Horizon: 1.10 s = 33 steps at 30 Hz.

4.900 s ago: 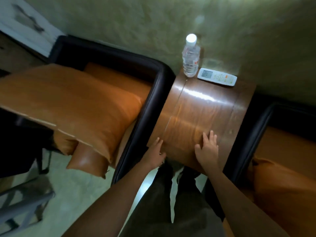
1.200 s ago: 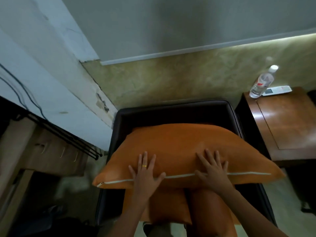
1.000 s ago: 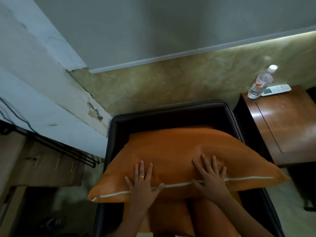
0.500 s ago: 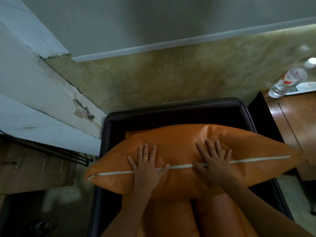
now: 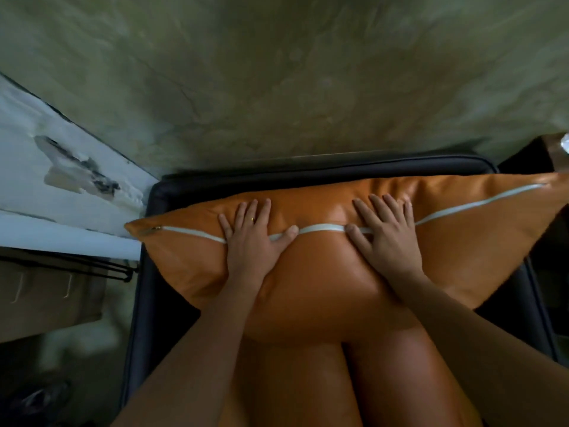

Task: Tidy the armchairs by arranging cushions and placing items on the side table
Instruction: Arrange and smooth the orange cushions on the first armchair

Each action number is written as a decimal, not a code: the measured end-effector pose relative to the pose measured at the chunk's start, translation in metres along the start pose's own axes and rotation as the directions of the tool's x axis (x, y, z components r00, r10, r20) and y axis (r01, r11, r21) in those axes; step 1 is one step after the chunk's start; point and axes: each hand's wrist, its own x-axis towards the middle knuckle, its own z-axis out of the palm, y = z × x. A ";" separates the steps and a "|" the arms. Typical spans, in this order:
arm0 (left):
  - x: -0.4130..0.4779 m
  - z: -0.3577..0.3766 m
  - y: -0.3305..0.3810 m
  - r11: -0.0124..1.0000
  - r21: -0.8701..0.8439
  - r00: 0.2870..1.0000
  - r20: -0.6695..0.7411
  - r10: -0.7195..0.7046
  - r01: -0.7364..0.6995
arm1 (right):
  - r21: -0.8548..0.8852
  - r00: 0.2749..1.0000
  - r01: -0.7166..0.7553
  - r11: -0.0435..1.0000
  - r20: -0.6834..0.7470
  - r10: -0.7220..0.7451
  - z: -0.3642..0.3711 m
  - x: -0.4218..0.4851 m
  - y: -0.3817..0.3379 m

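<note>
Left hand (image 5: 251,238) flat, fingers spread, palm down on the orange cushion (image 5: 323,272); ring on one finger. Right hand (image 5: 386,238) likewise flat and splayed, at 3 o'clock from the left, the two apart. Neither grips; both press across the white zipper (image 5: 320,230) that runs along the upper edge. Cushion lies across the dark armchair (image 5: 308,172), against its backrest at 12 o'clock, right corner overhanging the arm. Two orange seat cushions (image 5: 308,380) at 6 o'clock. Side table (image 5: 554,152) corner at 2 o'clock.
</note>
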 end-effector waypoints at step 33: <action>0.075 -0.010 -0.035 0.933 -0.351 0.896 0.434 0.087 0.079 | 0.271 0.865 -0.056 0.961 0.493 -0.088 -0.021 0.084 0.036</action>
